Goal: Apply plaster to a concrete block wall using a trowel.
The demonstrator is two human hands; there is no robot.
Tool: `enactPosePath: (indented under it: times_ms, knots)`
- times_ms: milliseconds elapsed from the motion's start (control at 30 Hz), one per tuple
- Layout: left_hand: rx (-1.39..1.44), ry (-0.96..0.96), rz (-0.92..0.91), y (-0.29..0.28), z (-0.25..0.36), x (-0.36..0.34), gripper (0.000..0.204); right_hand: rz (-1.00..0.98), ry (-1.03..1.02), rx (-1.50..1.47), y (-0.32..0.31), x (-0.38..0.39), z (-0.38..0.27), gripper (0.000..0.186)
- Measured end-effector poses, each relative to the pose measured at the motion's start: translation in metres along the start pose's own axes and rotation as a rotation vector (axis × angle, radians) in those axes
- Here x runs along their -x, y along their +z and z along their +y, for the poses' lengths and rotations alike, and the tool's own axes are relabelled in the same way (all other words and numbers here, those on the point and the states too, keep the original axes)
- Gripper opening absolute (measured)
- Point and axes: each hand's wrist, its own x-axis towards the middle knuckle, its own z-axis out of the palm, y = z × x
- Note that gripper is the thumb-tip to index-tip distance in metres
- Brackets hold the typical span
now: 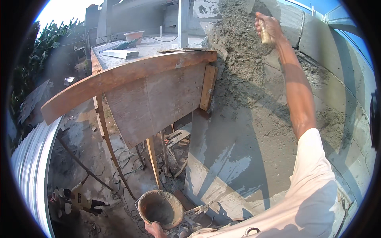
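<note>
My right hand [270, 29] reaches up on a stretched arm, its fingers wrapped round the pale handle of a trowel [266, 38]. The trowel's blade lies against rough wet mortar [242, 43] high on the wall, and part of the blade blends into it. Low in the view, my left hand [155, 230] grips the near side of a mortar-smeared bucket [179, 210]. Grey mortar shows inside the bucket, tilted toward me. Most of the left hand's fingers are hidden by the bucket and the lower edge.
A wooden formwork panel [158, 101] juts out left of the wall under a curved-looking plank [131, 71]. On the slab above stands a pinkish tub [134, 36]. Corrugated sheeting [33, 170] borders the left. Far below, a person [81, 201] is on the ground near props and hoses.
</note>
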Motion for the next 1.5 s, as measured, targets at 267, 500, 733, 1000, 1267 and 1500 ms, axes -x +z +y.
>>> enactPosePath:
  times_ms: [267,500,733,1000,1267,1500]
  knots:
    - [-0.144,-0.116,-0.161,0.025,0.037,0.006,0.060,-0.850,0.731,0.557,0.073,0.267,0.045,0.025]
    - [-0.441,0.144,-0.470,0.115,0.070,0.040,0.047,-1.391,0.219,0.819,0.163,0.538,0.187,0.024]
    - [-0.572,0.283,-0.523,0.143,0.114,0.082,0.074,-1.048,0.010,1.063,0.189,0.583,0.193,0.014]
    - [-0.292,0.371,-0.641,0.152,0.115,0.081,0.067,-1.084,0.532,0.725,0.166,0.610,0.207,0.027]
    - [0.226,-0.050,-0.630,0.151,0.093,0.063,0.059,-0.962,1.066,0.213,0.123,0.502,0.160,0.037]
    - [0.132,-0.089,-0.496,0.110,0.059,0.030,0.056,-0.786,0.458,0.732,0.098,0.323,0.022,0.038]
